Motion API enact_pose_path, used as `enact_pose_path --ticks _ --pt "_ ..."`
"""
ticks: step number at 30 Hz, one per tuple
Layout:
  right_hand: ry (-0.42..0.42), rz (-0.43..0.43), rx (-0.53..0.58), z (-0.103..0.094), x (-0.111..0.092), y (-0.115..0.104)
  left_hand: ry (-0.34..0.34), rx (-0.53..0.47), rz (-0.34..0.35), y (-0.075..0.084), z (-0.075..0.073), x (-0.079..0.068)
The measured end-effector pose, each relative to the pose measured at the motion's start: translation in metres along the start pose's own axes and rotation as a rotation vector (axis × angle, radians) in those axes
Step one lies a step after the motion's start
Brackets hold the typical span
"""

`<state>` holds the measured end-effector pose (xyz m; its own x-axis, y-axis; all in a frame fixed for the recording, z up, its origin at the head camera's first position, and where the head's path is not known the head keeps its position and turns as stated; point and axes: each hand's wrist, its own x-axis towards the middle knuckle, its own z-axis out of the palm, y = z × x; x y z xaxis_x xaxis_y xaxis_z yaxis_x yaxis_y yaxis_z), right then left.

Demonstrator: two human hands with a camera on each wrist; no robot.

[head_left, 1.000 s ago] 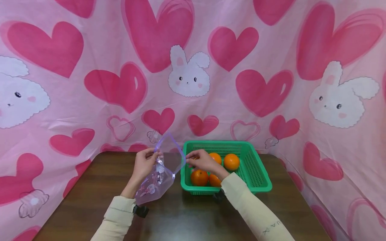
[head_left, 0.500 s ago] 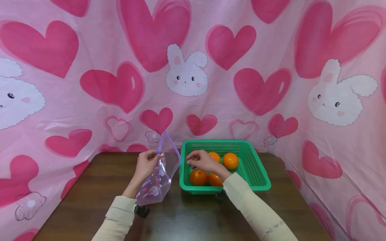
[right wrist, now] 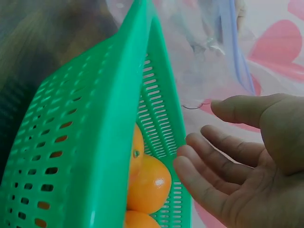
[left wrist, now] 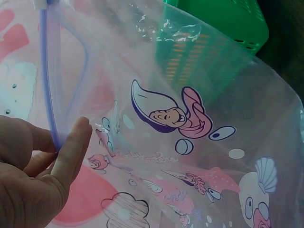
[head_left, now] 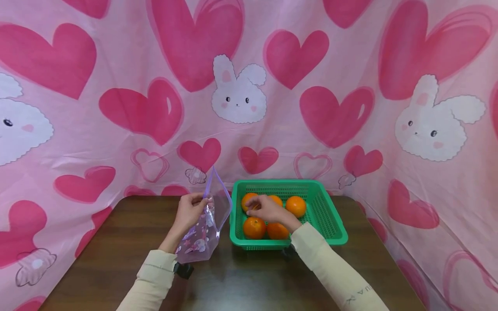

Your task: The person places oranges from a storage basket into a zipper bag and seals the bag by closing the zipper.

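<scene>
Your left hand (head_left: 189, 211) pinches the clear bag (head_left: 201, 246) in its fingers by the purple rim (left wrist: 46, 90), maybe so it won't close, and your right hand (head_left: 271, 211), loose and holding nothing, has oranges (head_left: 254, 227) in the green basket (right wrist: 95, 118) near its fingers.

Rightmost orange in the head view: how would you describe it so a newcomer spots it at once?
On the dark wooden table stands a green basket. Inside it, look just right of the person's right hand. The orange you want sits furthest right, and unlike its neighbours it has bare green basket floor directly to its right.
</scene>
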<state>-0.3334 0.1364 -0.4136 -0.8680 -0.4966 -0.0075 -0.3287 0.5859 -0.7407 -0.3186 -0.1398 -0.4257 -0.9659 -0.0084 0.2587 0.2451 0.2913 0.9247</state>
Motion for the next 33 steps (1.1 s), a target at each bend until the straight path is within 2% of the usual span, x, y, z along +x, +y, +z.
enact_pose_path --ticks 7,9,10,14,17,33 --pt "-0.081 0.061 -0.056 0.003 -0.003 0.000 -0.028 0.007 0.003 -0.002 -0.001 0.000" --pt "-0.103 0.082 -0.068 0.005 -0.004 0.001 -0.041 0.004 -0.009 0.004 -0.002 -0.002" --pt "-0.113 0.088 -0.084 0.006 -0.005 0.001 -0.047 0.003 -0.013 0.010 -0.002 -0.005" --pt "-0.147 0.123 -0.173 0.010 -0.007 0.003 -0.039 -0.001 -0.023 0.008 0.001 -0.004" --pt "-0.160 0.136 -0.221 0.014 -0.007 0.004 -0.017 -0.009 -0.003 -0.005 0.004 0.001" --pt "-0.193 0.151 -0.331 0.020 -0.002 0.003 -0.028 0.009 0.005 -0.004 0.013 0.001"
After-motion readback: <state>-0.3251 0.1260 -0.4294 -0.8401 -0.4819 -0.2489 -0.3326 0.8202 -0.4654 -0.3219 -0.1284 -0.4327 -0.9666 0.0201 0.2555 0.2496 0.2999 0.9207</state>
